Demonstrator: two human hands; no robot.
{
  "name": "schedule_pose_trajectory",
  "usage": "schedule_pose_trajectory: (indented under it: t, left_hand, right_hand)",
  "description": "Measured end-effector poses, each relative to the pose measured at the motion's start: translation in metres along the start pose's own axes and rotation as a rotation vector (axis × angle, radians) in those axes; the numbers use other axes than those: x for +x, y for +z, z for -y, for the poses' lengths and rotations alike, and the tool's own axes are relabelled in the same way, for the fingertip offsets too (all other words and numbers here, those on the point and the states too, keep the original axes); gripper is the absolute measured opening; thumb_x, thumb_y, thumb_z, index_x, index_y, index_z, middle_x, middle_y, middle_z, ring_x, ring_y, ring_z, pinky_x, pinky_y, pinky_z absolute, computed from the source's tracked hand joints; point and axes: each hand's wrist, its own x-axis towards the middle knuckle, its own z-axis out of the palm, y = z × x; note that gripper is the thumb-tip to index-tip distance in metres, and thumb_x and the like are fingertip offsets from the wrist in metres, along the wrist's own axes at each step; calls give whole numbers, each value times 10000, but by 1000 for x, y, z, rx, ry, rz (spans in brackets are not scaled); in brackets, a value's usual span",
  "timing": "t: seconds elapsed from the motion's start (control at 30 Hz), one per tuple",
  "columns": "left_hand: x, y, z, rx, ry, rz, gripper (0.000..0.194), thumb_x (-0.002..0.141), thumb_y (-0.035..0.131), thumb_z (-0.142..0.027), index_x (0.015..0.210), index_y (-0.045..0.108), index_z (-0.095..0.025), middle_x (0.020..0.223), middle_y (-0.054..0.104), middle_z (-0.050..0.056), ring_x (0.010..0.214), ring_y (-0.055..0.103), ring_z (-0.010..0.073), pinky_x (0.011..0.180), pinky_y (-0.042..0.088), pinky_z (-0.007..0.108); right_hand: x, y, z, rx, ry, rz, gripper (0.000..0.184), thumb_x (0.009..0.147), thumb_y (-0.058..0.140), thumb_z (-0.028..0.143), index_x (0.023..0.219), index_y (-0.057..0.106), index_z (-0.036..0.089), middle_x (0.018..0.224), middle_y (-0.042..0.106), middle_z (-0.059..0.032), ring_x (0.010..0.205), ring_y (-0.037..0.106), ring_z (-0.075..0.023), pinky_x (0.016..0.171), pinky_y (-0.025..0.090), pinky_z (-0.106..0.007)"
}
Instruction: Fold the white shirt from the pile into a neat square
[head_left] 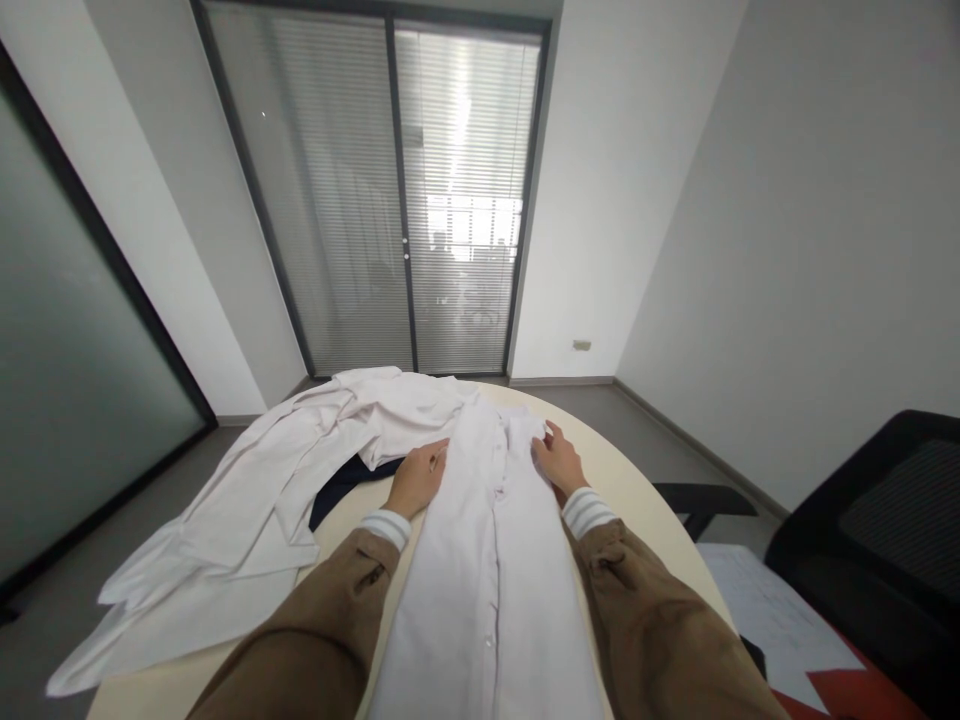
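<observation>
A white button-front shirt (491, 560) lies folded into a long narrow strip down the middle of the round cream table (645, 500). My left hand (417, 478) rests flat on the shirt's left edge near the top, fingers stretched out. On the shirt's upper right edge, near the collar, my right hand (559, 462) has its fingers curled over the cloth. Both arms wear brown sleeves with striped cuffs.
Another white garment (247, 510) sprawls over the table's left side and hangs off the edge. A dark blue cloth (346, 482) peeks out beneath it. A black chair (870, 540) stands at the right, with papers (772, 620) below it. Glass doors with blinds are ahead.
</observation>
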Motion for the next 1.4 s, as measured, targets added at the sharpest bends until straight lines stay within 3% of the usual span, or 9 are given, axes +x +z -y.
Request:
schedule_pose_trajectory:
  t: [0.23,0.47,0.63,0.7,0.83,1.0,1.13,1.23,1.4]
  left_hand:
    - [25,13,3,-2,-75,44,397,952,510,-314,1319,637,-232,1234,705,80,1085,665,248,940,486,350]
    - [41,22,10,-59,-31,113,364,951,504,-267,1263,676,-191,1293,671,93,1195,618,254,1037,452,380]
    - [46,24,8,-120,42,66,344,945,493,-216,1215,697,-153,1354,624,104,1260,566,216,1122,386,356]
    - [45,21,3,-182,41,12,329,929,514,-220,1185,712,-163,1336,634,106,1224,587,223,1090,421,371]
    - [41,11,-10,-342,4,-75,294,888,565,-269,1104,742,-173,1295,659,109,1117,636,237,901,523,345]
    - [34,-1,-20,-528,-63,-140,253,797,640,-300,976,731,-146,1021,744,104,920,670,221,780,527,313]
    - [22,-13,-23,-574,-55,-173,209,757,670,-344,847,664,-157,885,714,66,848,653,189,784,517,297]
    - [5,-24,-27,-666,-89,-147,268,714,710,-385,817,579,-175,781,644,15,722,609,143,652,494,241]
    - [-35,-41,-31,-924,-133,97,586,698,757,-402,1176,489,-196,812,593,-24,619,537,100,497,398,183]
  right_hand:
    - [23,7,-4,81,-22,-29,533,889,500,459,1374,565,247,1156,705,-107,1114,629,-302,980,438,-471]
    - [43,13,-4,305,-99,-45,490,853,510,385,1266,645,160,1184,706,-109,993,653,-217,916,493,-355]
    - [45,12,9,699,-146,-131,392,745,647,402,1035,672,140,1120,706,-117,947,650,-212,886,502,-346]
    - [42,8,19,833,-148,-165,383,690,699,398,980,631,158,1053,700,-97,923,646,-214,862,506,-353]
    - [31,-11,43,945,-242,-109,548,646,736,357,1130,542,187,883,637,-14,830,620,-189,815,503,-344]
    - [-6,-40,78,939,-427,-20,499,697,720,293,1155,549,195,718,472,66,676,502,-131,707,446,-280]
    - [-45,-66,96,912,-538,192,432,736,736,284,1119,552,212,655,383,92,583,404,-100,597,371,-242]
    - [-73,-85,104,901,-585,447,567,741,767,278,1239,502,223,651,397,100,573,402,-87,572,350,-220]
    - [-114,-101,105,858,-605,835,935,739,802,240,1515,280,258,671,393,110,579,399,-70,565,347,-191]
